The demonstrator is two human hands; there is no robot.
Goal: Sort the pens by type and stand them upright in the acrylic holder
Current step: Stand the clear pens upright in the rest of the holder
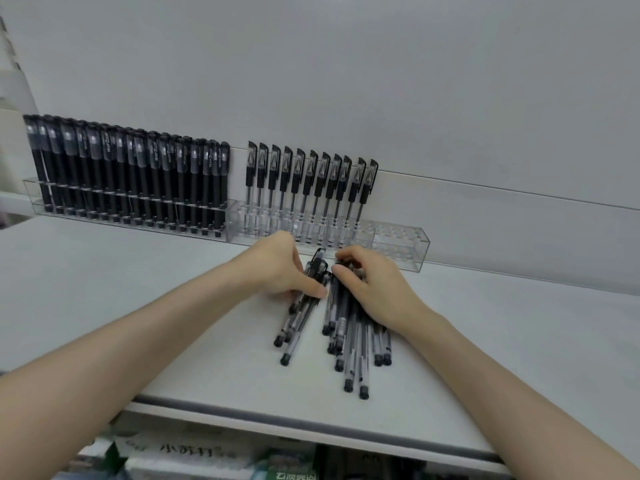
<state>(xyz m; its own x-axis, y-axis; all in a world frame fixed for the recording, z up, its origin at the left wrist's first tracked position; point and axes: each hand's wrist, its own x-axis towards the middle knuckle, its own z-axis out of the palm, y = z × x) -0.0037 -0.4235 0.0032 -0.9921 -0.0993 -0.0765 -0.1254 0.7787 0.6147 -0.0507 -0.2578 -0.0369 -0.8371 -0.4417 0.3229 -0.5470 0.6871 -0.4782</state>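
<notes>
Head view. A person's two bare forearms reach onto a white shelf [156, 306] toward loose pens lying just in front of the acrylic holder [405, 242], which runs along the foot of the grey wall [346, 81]. The left stretch of the holder carries a tight row of black-barrelled pens [128, 174], all upright with caps up. The middle stretch carries a looser row of clear-barrelled pens [311, 188] with black caps and clips, also upright. The right end shows rows of open sockets.

The left hand [277, 268] grips the smaller bundle [294, 323] of clear-barrelled pens near their capped ends. Its thumb lies across the barrels and its fingers curl behind. The barrels fan out toward the viewer and rest on the shelf.

The right hand [372, 289] is curled over the capped ends of the larger bundle [353, 351], with the thumb pressed on its left side. The fingers appear to close round the pens, though their tips are hidden by the hand itself. This bundle also lies on the shelf, its tail ends spread toward the near edge.

The two hands sit close together, thumbs nearly meeting. The bundles lie just beside each other, cap ends toward the holder. Below the shelf edge, packaged goods [207, 459] are too blurred to read.
</notes>
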